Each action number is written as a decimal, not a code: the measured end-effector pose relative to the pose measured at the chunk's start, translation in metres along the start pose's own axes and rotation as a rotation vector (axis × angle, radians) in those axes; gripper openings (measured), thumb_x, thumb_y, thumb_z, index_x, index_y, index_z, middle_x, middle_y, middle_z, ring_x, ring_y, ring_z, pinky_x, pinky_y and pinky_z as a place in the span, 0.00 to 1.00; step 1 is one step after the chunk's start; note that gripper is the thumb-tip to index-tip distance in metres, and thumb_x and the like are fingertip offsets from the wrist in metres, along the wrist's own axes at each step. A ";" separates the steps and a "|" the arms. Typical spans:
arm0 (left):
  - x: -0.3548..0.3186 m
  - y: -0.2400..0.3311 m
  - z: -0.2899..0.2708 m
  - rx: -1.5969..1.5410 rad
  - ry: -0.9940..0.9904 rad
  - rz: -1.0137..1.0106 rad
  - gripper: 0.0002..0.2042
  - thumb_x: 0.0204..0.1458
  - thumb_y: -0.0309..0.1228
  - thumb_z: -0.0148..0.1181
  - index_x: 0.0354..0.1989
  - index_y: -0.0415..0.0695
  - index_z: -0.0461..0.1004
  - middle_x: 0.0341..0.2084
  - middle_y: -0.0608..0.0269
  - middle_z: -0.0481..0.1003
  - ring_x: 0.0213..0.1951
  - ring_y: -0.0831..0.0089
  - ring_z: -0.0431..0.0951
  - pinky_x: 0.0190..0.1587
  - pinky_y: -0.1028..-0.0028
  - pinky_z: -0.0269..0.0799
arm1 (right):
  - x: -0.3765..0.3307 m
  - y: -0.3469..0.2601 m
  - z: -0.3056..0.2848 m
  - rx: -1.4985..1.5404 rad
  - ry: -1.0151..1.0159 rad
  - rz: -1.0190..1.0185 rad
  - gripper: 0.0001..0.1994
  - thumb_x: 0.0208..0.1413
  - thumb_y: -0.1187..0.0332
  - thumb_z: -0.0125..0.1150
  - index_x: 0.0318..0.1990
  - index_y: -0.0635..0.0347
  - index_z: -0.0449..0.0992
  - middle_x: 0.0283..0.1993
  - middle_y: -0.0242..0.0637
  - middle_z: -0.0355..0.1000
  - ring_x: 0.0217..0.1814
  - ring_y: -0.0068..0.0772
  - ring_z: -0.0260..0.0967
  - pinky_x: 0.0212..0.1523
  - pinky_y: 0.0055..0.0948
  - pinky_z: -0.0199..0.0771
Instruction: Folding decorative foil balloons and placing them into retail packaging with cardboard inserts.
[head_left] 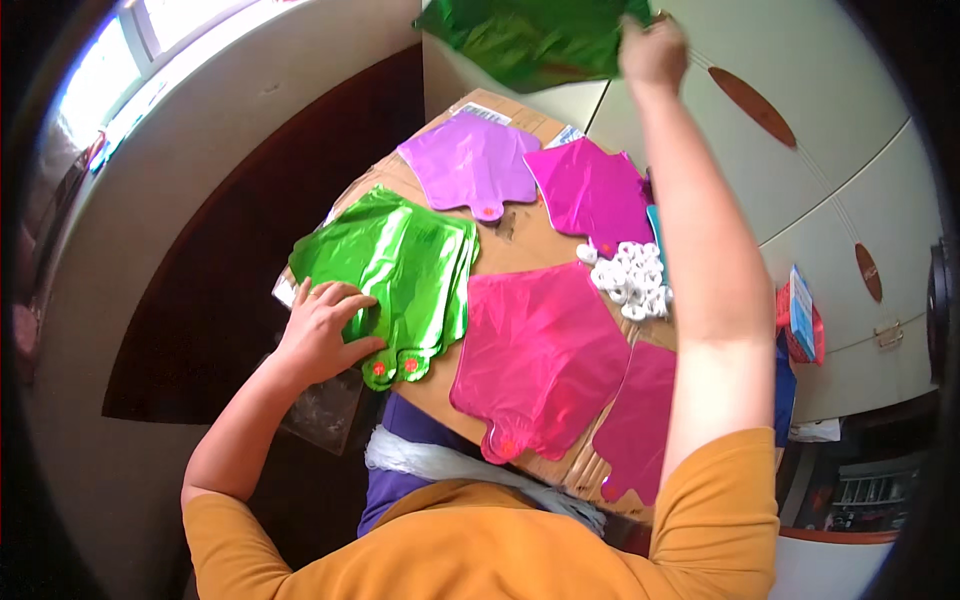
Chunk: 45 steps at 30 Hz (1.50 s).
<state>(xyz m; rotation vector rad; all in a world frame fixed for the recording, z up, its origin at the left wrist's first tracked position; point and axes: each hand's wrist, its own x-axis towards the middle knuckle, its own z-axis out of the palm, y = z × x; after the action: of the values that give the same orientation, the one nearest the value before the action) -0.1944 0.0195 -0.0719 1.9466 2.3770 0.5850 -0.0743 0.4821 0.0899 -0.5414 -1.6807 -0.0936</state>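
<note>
My right hand [655,52] is raised at the top of the view, its fingers closed on the edge of a shiny dark-green foil balloon [540,40], flat and partly cut off by the frame. Lower left, my left hand [325,330] lies with fingers apart on the left edge of a stack of bright green flat foil balloons [390,245]. Two rounded tabs with red marks stick out at the near end of that stack. Beside it lies a pile of pinkish-red foil balloons [540,350].
Everything rests on a cardboard box [510,250]. Farther back are lilac foil balloons [468,160] and magenta ones [588,188]. Small white rings [630,280] are heaped at the right, above dark pink foil [640,420]. Pale cabinets [820,100] stand behind.
</note>
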 end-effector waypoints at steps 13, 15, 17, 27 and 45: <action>0.202 -0.015 0.092 0.008 0.168 0.646 0.12 0.44 0.25 0.56 0.40 0.41 0.75 0.38 0.59 0.73 0.40 0.60 0.74 0.44 0.65 0.71 | -0.200 -0.044 0.040 0.537 -0.861 -0.257 0.11 0.44 0.77 0.57 0.34 0.53 0.82 0.39 0.40 0.77 0.44 0.43 0.74 0.45 0.35 0.75; 0.204 -0.017 0.093 0.002 0.100 0.608 0.12 0.45 0.24 0.57 0.41 0.40 0.74 0.40 0.59 0.74 0.42 0.59 0.74 0.45 0.65 0.72 | -0.212 -0.033 0.040 0.562 -1.063 -0.126 0.12 0.45 0.76 0.56 0.36 0.53 0.82 0.39 0.41 0.77 0.43 0.43 0.74 0.46 0.34 0.75; 0.205 -0.021 0.095 -0.072 0.074 0.554 0.13 0.45 0.24 0.57 0.41 0.41 0.75 0.41 0.60 0.74 0.43 0.59 0.74 0.46 0.66 0.72 | -0.211 -0.027 0.039 0.582 -1.088 -0.064 0.12 0.45 0.74 0.56 0.37 0.53 0.82 0.39 0.41 0.77 0.43 0.43 0.75 0.46 0.34 0.75; 0.207 -0.019 0.087 -0.016 0.050 0.595 0.10 0.47 0.25 0.58 0.40 0.41 0.76 0.37 0.59 0.75 0.41 0.58 0.75 0.44 0.67 0.73 | -0.207 -0.028 0.025 0.481 -0.811 -0.353 0.09 0.41 0.73 0.59 0.32 0.51 0.82 0.33 0.36 0.77 0.40 0.39 0.73 0.48 0.38 0.69; 0.235 -0.007 0.074 -0.552 0.082 -0.104 0.08 0.42 0.28 0.69 0.30 0.42 0.76 0.25 0.68 0.74 0.28 0.78 0.72 0.31 0.75 0.67 | -0.214 -0.031 0.035 0.675 -1.180 0.355 0.11 0.47 0.61 0.64 0.29 0.61 0.78 0.25 0.41 0.75 0.25 0.25 0.69 0.31 0.30 0.69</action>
<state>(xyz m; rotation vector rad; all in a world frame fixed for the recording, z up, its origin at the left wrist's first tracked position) -0.2362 0.2614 -0.0906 1.5731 2.0367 1.1777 -0.1009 0.4045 -0.1128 -0.3596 -2.5045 1.2227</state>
